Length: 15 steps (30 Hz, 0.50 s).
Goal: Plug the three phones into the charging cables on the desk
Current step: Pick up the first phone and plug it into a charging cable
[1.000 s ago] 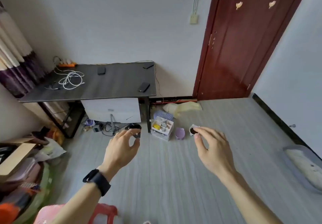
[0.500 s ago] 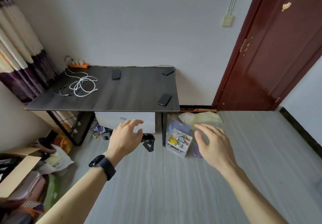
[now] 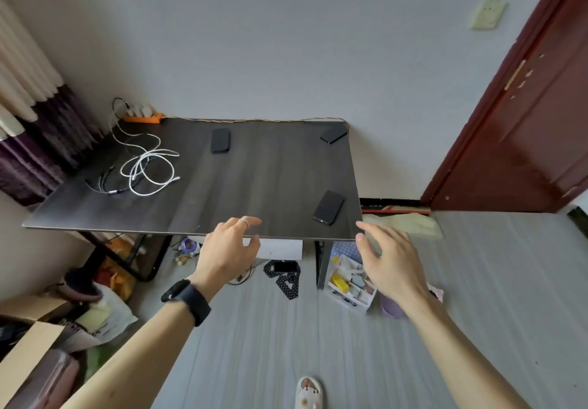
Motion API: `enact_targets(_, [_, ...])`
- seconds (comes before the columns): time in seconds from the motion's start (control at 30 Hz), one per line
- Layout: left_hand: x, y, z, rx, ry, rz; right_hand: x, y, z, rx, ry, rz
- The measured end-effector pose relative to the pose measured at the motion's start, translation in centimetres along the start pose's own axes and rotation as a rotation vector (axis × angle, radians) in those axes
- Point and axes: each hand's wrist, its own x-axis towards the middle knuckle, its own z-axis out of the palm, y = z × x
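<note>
A dark desk [image 3: 248,182] stands against the wall. Three black phones lie on it: one at the back middle [image 3: 220,140], one at the back right corner [image 3: 333,135], one near the front right corner [image 3: 329,207]. White charging cables [image 3: 148,168] lie coiled on the desk's left side beside darker cables [image 3: 106,183], running back to an orange power strip [image 3: 141,118]. My left hand [image 3: 227,249] hovers open at the desk's front edge. My right hand [image 3: 389,262] is open too, just off the front right corner. Both hold nothing.
A dark red door [image 3: 525,115] is to the right. Under and beside the desk sit a white organiser box [image 3: 348,283], a drawer unit [image 3: 280,248] and floor clutter. A cardboard box [image 3: 28,345] and bags lie at the left. My slipper [image 3: 308,391] shows below.
I have come closer to the desk, which now fills more of the view. Both open hands have risen from floor level to the desk's front edge.
</note>
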Motion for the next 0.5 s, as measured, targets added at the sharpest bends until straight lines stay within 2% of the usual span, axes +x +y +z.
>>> enact_targets(0.23, [11.3, -2.4, 0.6, -0.003, -0.019, -0.055, 11.2, -0.8, 5.2, -0.010, -0.119, 0.025])
enact_targets(0.5, [23.4, -6.6, 5.7, -0.051, -0.245, -0.049, 19.5, 0.3, 12.7, -0.060, -0.261, 0.192])
